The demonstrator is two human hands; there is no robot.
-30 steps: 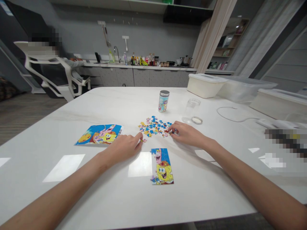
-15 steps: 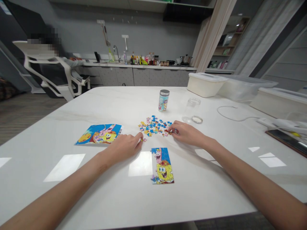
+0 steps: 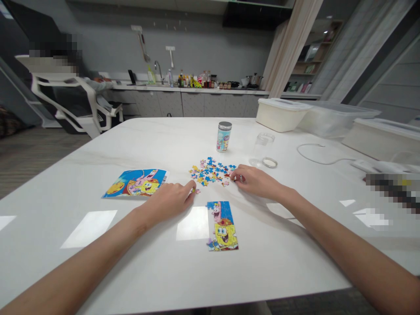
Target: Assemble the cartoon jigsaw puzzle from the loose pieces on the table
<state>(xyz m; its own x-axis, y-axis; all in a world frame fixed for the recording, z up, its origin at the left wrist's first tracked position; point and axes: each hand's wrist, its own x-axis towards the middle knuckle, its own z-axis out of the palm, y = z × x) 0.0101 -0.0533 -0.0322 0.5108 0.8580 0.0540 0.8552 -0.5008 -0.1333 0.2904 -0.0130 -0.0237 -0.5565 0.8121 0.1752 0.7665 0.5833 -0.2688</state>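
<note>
With the heap of loose puzzle pieces (image 3: 210,173) as the dial's middle and twelve pointing away from the worker, the left hand (image 3: 173,195) is resting at eight o'clock. Its thumb and forefinger are bending close together beside a small pink-and-yellow piece (image 3: 198,191); from here I cannot tell whether they are pinching anything. The right hand (image 3: 255,180) is leaning in at about four, its fingers curling at the heap's edge, and I cannot tell whether they are gripping a piece.

The joined section of puzzle (image 3: 225,229) is lying flat between five and six, its left edge showing ragged tabs. Between eight and nine, a printed picture sheet (image 3: 134,183) is lying behind the left hand. A silver-lidded canister (image 3: 223,138) is standing upright at one; a clear jar (image 3: 262,148) and a round lid (image 3: 269,162) are sitting at two. Over at ten, someone is sitting in a white-framed chair (image 3: 92,103).
</note>
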